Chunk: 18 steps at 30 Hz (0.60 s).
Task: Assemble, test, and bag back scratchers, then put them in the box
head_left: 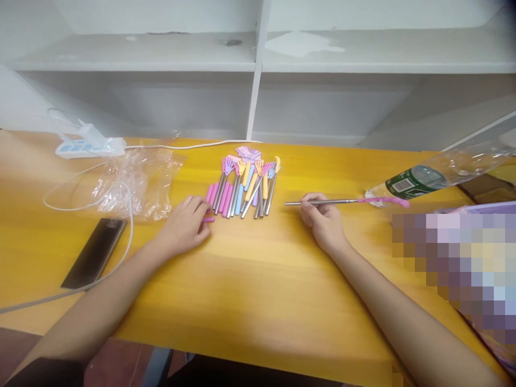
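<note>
Scratcher | right grip (pinching) | gap to pile, table edge

Pink-headed metal rod, held crosswise, right of pink tube

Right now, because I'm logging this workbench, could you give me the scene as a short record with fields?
Left hand: the left hand is at a pink tube; grip unclear
Right hand: the right hand holds a pink-tipped metal rod, tip to the right
Between hands: metal rods with hand-shaped ends, coloured tubes
Behind them: purple printed slips
Left side: clear plastic bags, dark phone, white power strip
Right side: clear bottle, green label
</note>
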Each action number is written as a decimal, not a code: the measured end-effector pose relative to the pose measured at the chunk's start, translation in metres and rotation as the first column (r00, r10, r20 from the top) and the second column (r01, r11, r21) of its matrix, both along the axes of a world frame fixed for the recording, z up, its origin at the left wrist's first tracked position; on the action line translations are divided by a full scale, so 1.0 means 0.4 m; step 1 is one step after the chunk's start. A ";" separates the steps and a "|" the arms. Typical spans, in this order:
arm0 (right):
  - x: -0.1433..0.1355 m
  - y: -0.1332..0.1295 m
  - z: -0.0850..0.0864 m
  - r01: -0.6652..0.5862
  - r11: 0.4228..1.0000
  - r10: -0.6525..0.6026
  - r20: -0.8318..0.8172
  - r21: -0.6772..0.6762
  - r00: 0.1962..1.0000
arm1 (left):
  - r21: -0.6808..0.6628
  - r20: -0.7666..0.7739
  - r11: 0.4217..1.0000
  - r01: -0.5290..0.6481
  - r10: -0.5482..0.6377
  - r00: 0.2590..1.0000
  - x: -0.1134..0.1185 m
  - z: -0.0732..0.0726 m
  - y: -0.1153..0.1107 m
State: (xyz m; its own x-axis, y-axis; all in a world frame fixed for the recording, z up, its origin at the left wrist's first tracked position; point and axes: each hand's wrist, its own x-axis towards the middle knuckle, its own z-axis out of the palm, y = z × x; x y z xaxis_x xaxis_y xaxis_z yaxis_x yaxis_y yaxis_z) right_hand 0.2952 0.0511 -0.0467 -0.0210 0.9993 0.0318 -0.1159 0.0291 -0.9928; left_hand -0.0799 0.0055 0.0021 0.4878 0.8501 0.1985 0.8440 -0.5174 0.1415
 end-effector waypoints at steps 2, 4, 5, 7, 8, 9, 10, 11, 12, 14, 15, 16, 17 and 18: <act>0.002 0.001 -0.001 -0.020 1.000 0.020 -0.008 0.007 1.000 | -0.003 -0.031 0.999 -0.033 0.032 0.999 0.005 -0.008 -0.003; 0.004 0.002 -0.003 -0.029 0.999 0.029 -0.015 0.014 0.999 | 0.023 -0.035 0.997 -0.073 0.074 0.997 0.008 -0.013 -0.008; 0.005 0.003 -0.004 -0.031 0.999 0.031 -0.019 0.016 0.999 | 0.032 -0.038 0.995 -0.091 0.092 0.995 0.008 -0.014 -0.010; 0.007 0.006 -0.006 -0.033 0.999 0.033 -0.029 0.017 0.999 | 0.029 -0.061 0.993 -0.112 0.113 0.992 0.008 -0.012 -0.014; 0.008 0.008 -0.008 -0.033 0.999 0.034 -0.034 0.018 0.999 | 0.019 -0.080 0.993 -0.115 0.116 0.990 0.009 -0.010 -0.015; 0.009 0.009 -0.009 -0.034 0.999 0.035 -0.038 0.019 0.999 | 0.008 -0.096 0.993 -0.117 0.117 0.989 0.009 -0.008 -0.016; 0.010 0.010 -0.010 -0.035 0.999 0.036 -0.042 0.020 0.998 | -0.001 -0.104 0.993 -0.115 0.114 0.988 0.011 -0.007 -0.017; 0.011 0.011 -0.011 -0.035 0.999 0.036 -0.045 0.020 0.998 | -0.007 -0.106 0.994 -0.110 0.108 0.988 0.012 -0.006 -0.017; 0.012 0.012 -0.012 -0.036 0.999 0.037 -0.047 0.020 0.998 | -0.013 -0.103 0.995 -0.101 0.100 0.990 0.014 -0.005 -0.018; 0.014 0.013 -0.014 -0.035 0.999 0.036 -0.049 0.019 0.998 | -0.022 -0.095 0.996 -0.086 0.084 0.992 0.017 -0.006 -0.019; 0.015 0.014 -0.015 -0.036 0.999 0.037 -0.049 0.017 0.998 | -0.024 -0.093 0.997 -0.080 0.077 0.993 0.018 -0.007 -0.020; 0.016 0.014 -0.016 -0.036 0.999 0.037 -0.049 0.016 0.998 | -0.028 -0.093 0.997 -0.072 0.069 0.993 0.018 -0.009 -0.021; 0.016 0.015 -0.017 -0.037 0.999 0.038 -0.049 0.015 0.998 | -0.031 -0.095 0.998 -0.063 0.060 0.994 0.018 -0.011 -0.022; 0.016 0.015 -0.017 -0.038 0.999 0.038 -0.049 0.015 0.998 | -0.034 -0.098 0.998 -0.050 0.047 0.994 0.018 -0.013 -0.022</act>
State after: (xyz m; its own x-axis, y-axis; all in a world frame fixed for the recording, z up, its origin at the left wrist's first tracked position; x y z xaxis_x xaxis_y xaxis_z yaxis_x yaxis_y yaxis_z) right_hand 0.3017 0.0571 -0.0536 -0.0569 0.9973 0.0475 -0.1659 0.0375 -0.9854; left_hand -0.0726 -0.0033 -0.0032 0.4612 0.8790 0.1210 0.8786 -0.4714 0.0760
